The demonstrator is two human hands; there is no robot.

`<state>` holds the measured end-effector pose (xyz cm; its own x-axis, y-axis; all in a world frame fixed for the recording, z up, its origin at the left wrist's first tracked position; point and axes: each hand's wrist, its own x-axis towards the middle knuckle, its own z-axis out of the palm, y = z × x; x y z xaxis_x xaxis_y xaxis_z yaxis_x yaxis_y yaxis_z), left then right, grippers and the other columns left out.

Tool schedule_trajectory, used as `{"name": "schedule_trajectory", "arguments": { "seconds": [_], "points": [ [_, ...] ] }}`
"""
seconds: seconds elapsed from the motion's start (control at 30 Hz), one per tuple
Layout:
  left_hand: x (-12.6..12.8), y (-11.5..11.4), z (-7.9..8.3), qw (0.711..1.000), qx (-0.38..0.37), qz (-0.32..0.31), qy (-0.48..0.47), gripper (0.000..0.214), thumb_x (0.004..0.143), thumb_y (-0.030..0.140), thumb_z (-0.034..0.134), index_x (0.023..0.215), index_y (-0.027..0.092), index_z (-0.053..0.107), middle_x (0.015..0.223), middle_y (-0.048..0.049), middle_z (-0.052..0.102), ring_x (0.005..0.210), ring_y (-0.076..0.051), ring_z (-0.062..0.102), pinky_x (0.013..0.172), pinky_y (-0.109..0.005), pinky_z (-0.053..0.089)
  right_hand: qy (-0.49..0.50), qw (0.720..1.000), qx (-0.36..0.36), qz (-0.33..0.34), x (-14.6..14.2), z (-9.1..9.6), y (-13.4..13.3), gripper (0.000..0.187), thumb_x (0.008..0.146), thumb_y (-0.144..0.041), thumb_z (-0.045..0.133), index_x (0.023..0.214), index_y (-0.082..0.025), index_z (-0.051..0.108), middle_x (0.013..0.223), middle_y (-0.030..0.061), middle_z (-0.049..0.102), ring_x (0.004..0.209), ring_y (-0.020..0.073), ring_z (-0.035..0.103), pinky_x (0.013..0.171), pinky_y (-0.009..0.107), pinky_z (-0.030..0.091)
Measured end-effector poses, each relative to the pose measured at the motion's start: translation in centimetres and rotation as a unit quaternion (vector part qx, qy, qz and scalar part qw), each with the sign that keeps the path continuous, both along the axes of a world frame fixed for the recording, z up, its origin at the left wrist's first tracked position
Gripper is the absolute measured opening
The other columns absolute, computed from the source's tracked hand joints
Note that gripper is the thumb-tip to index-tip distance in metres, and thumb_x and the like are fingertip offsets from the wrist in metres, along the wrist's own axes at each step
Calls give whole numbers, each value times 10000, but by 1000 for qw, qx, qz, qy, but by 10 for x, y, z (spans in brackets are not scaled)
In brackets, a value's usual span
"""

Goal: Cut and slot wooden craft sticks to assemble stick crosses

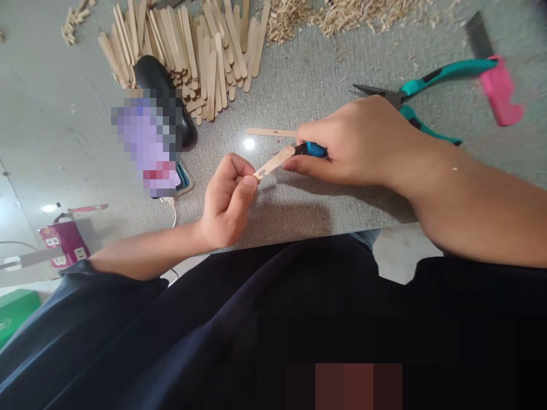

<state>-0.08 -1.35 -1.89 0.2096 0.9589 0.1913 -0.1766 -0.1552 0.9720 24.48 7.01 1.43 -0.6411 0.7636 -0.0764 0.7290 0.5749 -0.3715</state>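
Observation:
Pinched between the thumb and fingers of my left hand [231,202] is a wooden craft stick [277,162] with a small notch near the held end. My right hand [356,139] is closed around a blue-and-black tool [315,149]; most of it is hidden in the palm, so its exact kind is unclear. The tool's dark front end meets the far end of the stick. Just beyond, a second craft stick [271,132] with a small slot lies on the table, its right end hidden by my right hand.
Many craft sticks [213,68] are piled at the back, beside heaps of wood chips [359,17]. Teal-handled pliers [444,71] and a pink-handled blade [499,91] lie at right. A black case [164,102], a phone [147,142] and a purple power socket box [64,245] are at left.

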Motion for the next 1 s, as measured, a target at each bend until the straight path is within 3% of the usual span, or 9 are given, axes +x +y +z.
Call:
{"name": "schedule_trajectory", "arguments": {
  "seconds": [0.1, 0.2, 0.33, 0.4, 0.5, 0.6, 0.8, 1.0],
  "points": [
    [1, 1, 3, 999, -31, 5, 13, 328, 1151, 477, 669, 927, 258, 574, 635, 77, 437, 505, -74, 311, 467, -255, 246, 43, 999, -4, -22, 1, 8, 0, 793, 1026, -992, 380, 816, -275, 643, 555, 4, 454, 561, 194, 389, 622, 389, 240],
    [4, 3, 5, 999, -47, 18, 11, 361, 1123, 518, 713, 912, 258, 578, 619, 81, 427, 489, -72, 295, 449, -250, 227, 96, 989, 20, -111, 5, 18, 0, 688, 1057, -930, 468, 935, -284, 672, 662, 24, 593, 629, 216, 523, 663, 419, 372],
    [5, 3, 3, 998, -53, 31, 25, 362, 1107, 557, 741, 949, 263, 601, 602, 89, 429, 481, -76, 309, 441, -244, 243, 143, 966, 92, -194, 12, 19, 10, 326, 1109, -564, 632, 1250, -274, 684, 1107, 113, 819, 981, 311, 759, 926, 479, 549],
    [5, 2, 3, 998, -48, 25, 30, 352, 1109, 554, 741, 962, 264, 607, 594, 95, 428, 471, -71, 304, 439, -241, 238, 143, 961, 113, -210, 16, 14, 18, 304, 1061, -403, 676, 1326, -255, 658, 1293, 151, 820, 1161, 355, 779, 1035, 507, 563],
    [4, 2, 3, 999, -43, 16, 28, 318, 1120, 515, 738, 973, 260, 620, 589, 101, 437, 459, -63, 307, 433, -233, 228, 128, 960, 123, -218, 19, 6, 28, 330, 989, -298, 723, 1309, -237, 671, 1385, 172, 802, 1271, 374, 767, 1086, 511, 557],
    [4, 2, 3, 999, -42, 12, 22, 304, 1122, 496, 745, 979, 255, 628, 582, 103, 461, 453, -57, 322, 431, -226, 237, 123, 963, 109, -212, 19, -4, 35, 360, 971, -317, 767, 1312, -233, 690, 1374, 166, 810, 1257, 363, 757, 1084, 504, 545],
    [3, 1, 2, 996, -70, 12, 48, 382, 1101, 580, 760, 966, 251, 620, 556, 103, 474, 466, -63, 385, 450, -217, 308, 103, 976, 49, -187, 18, -24, 39, 568, 1029, -484, 746, 1520, -229, 616, 1483, 213, 766, 1364, 398, 713, 1150, 553, 514],
    [3, 1, 2, 996, -81, 0, 45, 397, 1109, 592, 746, 978, 248, 595, 553, 90, 587, 451, -63, 485, 465, -199, 400, 94, 977, 55, -182, 17, -29, 39, 624, 1057, -527, 723, 1596, -245, 587, 1466, 190, 773, 1290, 392, 714, 1096, 559, 526]
  ]
}}
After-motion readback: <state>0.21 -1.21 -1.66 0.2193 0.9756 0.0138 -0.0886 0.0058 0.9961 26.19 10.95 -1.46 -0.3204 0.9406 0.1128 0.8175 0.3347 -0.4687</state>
